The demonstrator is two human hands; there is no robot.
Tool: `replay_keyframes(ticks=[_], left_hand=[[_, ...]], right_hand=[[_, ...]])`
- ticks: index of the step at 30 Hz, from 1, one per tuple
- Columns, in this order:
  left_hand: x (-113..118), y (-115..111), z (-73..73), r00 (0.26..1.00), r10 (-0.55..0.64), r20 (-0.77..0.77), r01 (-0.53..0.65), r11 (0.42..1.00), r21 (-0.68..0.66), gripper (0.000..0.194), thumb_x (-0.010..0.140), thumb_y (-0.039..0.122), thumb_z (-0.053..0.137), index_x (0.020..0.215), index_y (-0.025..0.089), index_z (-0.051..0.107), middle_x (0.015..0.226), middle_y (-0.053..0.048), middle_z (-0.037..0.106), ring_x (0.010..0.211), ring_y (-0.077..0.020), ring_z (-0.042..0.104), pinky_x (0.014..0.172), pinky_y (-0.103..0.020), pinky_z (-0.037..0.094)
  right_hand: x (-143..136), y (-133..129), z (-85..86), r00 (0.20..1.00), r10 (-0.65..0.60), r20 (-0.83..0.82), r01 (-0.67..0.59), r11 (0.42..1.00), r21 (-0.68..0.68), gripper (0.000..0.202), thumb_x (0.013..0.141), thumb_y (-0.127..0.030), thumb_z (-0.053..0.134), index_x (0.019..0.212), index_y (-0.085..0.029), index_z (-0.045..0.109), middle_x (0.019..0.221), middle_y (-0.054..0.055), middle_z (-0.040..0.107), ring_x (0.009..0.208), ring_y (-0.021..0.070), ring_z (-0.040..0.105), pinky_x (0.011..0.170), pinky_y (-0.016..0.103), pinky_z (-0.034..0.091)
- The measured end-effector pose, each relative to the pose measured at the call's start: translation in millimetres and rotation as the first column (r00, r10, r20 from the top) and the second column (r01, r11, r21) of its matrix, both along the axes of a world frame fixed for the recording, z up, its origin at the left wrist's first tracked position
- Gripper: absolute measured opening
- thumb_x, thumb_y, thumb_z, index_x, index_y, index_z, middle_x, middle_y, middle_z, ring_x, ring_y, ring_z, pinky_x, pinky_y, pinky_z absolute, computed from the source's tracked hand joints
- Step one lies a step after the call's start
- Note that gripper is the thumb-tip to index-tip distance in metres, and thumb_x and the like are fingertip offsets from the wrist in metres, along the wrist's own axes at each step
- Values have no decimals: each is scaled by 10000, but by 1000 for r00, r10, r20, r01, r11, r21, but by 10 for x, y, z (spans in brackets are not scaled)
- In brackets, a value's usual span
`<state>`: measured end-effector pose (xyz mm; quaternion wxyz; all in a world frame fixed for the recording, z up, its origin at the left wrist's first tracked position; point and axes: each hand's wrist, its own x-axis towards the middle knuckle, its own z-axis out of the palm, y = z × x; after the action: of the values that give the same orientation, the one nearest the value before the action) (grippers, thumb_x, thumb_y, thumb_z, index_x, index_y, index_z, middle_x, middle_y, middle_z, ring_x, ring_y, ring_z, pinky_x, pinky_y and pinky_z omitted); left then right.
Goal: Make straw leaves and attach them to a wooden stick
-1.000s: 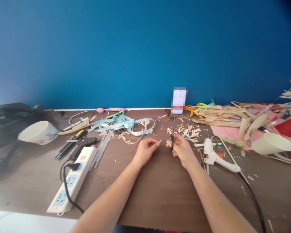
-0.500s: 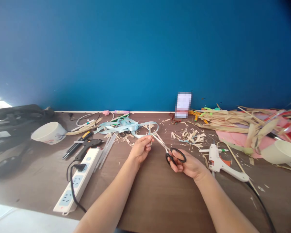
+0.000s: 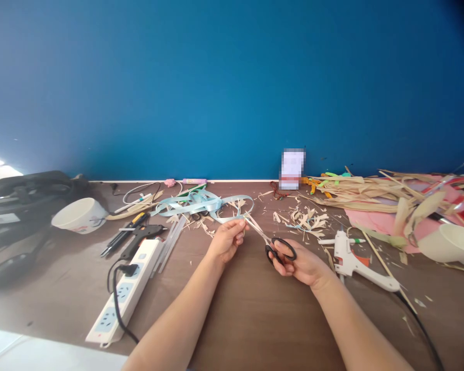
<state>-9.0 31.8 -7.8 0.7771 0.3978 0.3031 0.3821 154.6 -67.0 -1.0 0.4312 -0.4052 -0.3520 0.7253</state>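
Note:
My left hand (image 3: 227, 239) pinches a small pale straw piece (image 3: 244, 220) between thumb and fingertips above the brown table (image 3: 255, 309). My right hand (image 3: 299, 263) grips black-handled scissors (image 3: 272, 242), fingers through the loops. The blades point up and left, with their tips at the straw piece by my left fingertips. Pale straw scraps (image 3: 305, 219) lie just beyond both hands.
A white glue gun (image 3: 351, 260) with a black cord lies right of my right hand. A white power strip (image 3: 126, 288), a black glue gun (image 3: 141, 234), clear glue sticks (image 3: 172, 237), light blue ribbon (image 3: 201, 203), white cups (image 3: 79, 215) (image 3: 452, 242) and dried leaves (image 3: 371, 188) surround the hands.
My right hand turned the scissors from upright to blades pointing left and brought them to the piece in my left hand. The view shifted slightly.

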Motion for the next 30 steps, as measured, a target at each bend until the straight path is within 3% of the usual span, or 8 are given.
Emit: replay_keyframes(ticks=[15,18,22,26,30], left_hand=[[1,-18,-12,997,-69,-22,68,997,-22,219,620,265,680,709,91,582,597,7,504,403,12,280,367,-138,157],[31,-35,-43,997,-72,-28,71,997,-39,232,601,272,691,701,95,578,594,8,509,399,9,278,363,-142,160],[88,-74,-72,998,-65,9,66,996,-64,244,597,286,693,714,109,571,626,4,529,417,-4,338,375,-142,225],[112,-100,-77,996,-82,43,84,996,-42,224,612,280,687,723,131,561,634,1,558,470,-36,446,455,-162,357],[113,-129,-65,988,-125,86,126,992,-3,173,635,256,674,703,142,562,646,-6,581,564,-78,533,595,-219,443]], right_hand=[[-35,5,15,994,-96,-44,97,995,-1,344,656,-459,616,637,-137,497,344,-49,440,306,29,264,363,189,118],[-10,1,66,985,-166,-55,168,985,38,344,657,-473,605,642,-147,495,338,-60,427,304,24,227,370,188,130],[-13,-8,173,963,-260,70,246,955,169,325,647,-457,620,657,-160,490,384,-32,499,316,37,259,366,192,143],[-35,-125,369,869,-445,217,366,873,323,282,594,-380,687,712,-172,538,556,11,599,455,96,476,395,197,291],[176,-478,662,617,-695,368,498,708,501,265,583,-330,702,775,-190,584,657,33,619,578,152,548,471,248,405]])
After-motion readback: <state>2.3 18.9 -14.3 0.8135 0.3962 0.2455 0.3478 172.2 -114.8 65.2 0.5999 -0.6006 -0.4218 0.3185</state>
